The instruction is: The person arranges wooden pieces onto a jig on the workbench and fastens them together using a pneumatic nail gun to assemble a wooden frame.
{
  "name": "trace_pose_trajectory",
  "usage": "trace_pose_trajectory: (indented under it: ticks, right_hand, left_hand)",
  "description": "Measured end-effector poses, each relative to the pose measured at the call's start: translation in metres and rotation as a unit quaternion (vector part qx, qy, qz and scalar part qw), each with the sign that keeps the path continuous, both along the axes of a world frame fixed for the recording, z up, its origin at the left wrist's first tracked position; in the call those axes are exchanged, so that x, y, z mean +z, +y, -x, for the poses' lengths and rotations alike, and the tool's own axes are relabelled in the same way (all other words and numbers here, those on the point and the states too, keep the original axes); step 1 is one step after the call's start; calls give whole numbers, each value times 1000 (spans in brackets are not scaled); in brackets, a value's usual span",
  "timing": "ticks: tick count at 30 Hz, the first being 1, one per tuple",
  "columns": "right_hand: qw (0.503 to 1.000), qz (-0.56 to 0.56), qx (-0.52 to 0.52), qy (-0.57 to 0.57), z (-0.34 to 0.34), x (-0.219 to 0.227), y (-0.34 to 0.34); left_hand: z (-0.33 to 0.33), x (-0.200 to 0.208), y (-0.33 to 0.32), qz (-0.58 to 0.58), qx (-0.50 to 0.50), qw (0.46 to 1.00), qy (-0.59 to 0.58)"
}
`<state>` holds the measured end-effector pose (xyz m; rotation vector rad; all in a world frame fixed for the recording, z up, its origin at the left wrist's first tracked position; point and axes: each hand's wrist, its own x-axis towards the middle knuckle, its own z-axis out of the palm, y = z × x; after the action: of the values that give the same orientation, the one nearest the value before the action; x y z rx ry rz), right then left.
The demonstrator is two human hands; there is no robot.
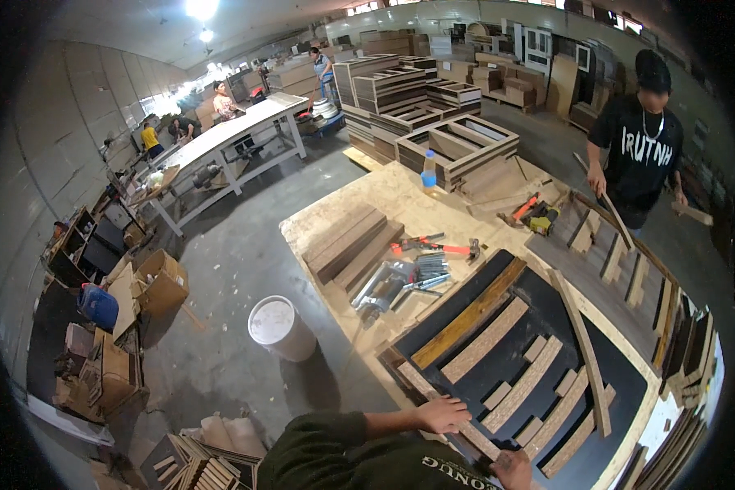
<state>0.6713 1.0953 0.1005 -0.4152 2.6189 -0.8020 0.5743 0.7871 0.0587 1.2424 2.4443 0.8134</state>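
A narrow wooden strip point(419, 380) runs along the near edge of a black panel point(498, 359). My left hand point(443, 415) lies over its middle, fingers stretched out. My right hand point(512, 469) is at its lower right end, fingers curled on it. Several wooden strips lie across the panel, including a yellowish one point(469, 314) and a paler one point(486, 339). Small wooden blocks point(496, 395) sit beside some of them. A long loose strip point(580, 347) lies slanted over the right part.
On the workbench point(335, 220) are stacked boards point(343, 249), a hammer point(457, 247), silvery fasteners point(430, 268) and a bottle point(429, 170). A white bucket point(281, 327) stands on the floor at left. Across the bench, a co-worker point(641, 139) holds wood pieces beside another panel point(576, 257).
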Motion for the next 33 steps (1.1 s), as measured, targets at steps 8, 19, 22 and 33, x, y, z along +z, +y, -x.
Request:
trace_pose_trajectory:
  ticks: [8,19,22,33]
  right_hand:
    - [991,0,-109,79,27,12,-26]
    - [984,-37,-146,95,17,10,-9]
    - [981,-50,-168,77,9,10,0]
    - [968,-88,-207,107,4,0,11]
  left_hand:
    - [33,40,-5,77,38,996,25]
    - [26,6,17,-54,46,997,32]
    - [19,4,30,-80,46,995,47]
    - [20,15,39,-64,45,996,38]
